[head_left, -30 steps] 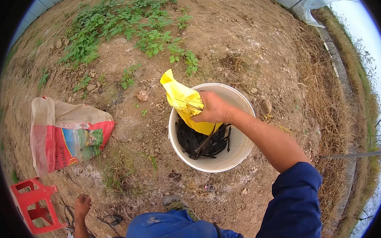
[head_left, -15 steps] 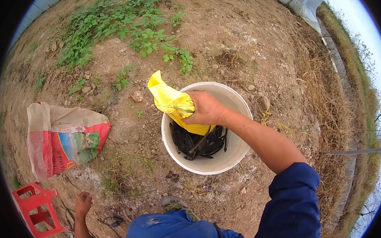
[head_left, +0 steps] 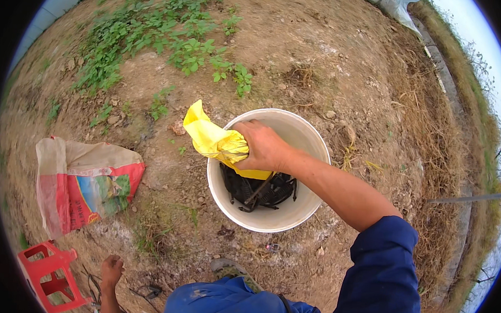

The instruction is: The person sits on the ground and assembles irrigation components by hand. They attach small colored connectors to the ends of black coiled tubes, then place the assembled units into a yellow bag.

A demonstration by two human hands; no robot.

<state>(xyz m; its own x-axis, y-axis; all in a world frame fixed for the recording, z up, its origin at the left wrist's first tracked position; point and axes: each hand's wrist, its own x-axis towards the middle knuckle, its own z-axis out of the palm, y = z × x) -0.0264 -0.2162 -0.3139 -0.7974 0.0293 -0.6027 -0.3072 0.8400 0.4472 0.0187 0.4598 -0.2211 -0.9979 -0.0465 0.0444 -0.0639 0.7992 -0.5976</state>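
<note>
My right hand (head_left: 262,148) is closed around a yellow plastic-looking bundle (head_left: 209,134), with thin dark strands across it near my fingers. The bundle's loose end sticks out past the left rim of a white bucket (head_left: 310,210), and its lower part reaches down inside. Under it, on the bucket's bottom, lies a tangle of black strip-like pieces (head_left: 260,194), partly hidden by the bundle. At lower left my left hand (head_left: 112,270) hangs low over the ground near a red plastic stool (head_left: 54,271). Its fingers are loosely bent, with nothing visible in them.
A red and beige woven sack (head_left: 90,185) lies flat on the soil left of the bucket. Black cords (head_left: 150,292) lie beside my left hand. Green plants (head_left: 155,32) grow at the far left. Dry grass (head_left: 430,183) borders a concrete edge on the right. My shoe (head_left: 233,269) stands below the bucket.
My right hand and the yellow bundle have moved slightly left and nearer to me. The bucket has shifted a little to the left. My left hand has barely moved.
</note>
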